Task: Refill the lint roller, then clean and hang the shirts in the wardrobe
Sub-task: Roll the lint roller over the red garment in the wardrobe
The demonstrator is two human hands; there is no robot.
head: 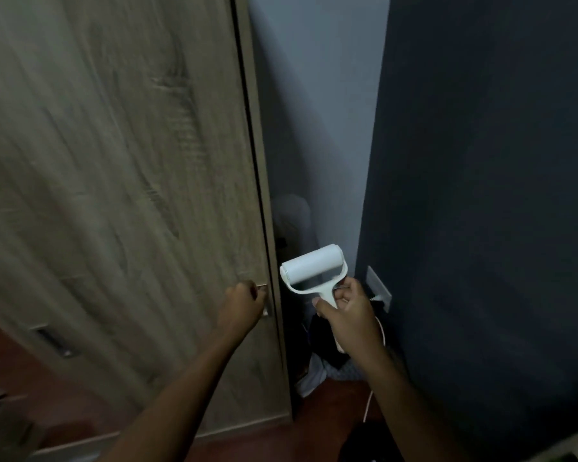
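A wood-grain wardrobe door (131,178) fills the left half of the head view. My left hand (242,305) is closed on the metal handle (265,300) at the door's right edge. My right hand (347,311) grips the white handle of the lint roller (311,266), whose white roll points up and to the left, just right of the door's edge. No shirts are visible.
A dark navy wall (481,195) stands on the right with a wall socket (377,288) and a white cable (371,395) hanging down. Dark bags or clothes (324,355) lie in the narrow gap on the reddish floor. A second door handle (52,341) sits lower left.
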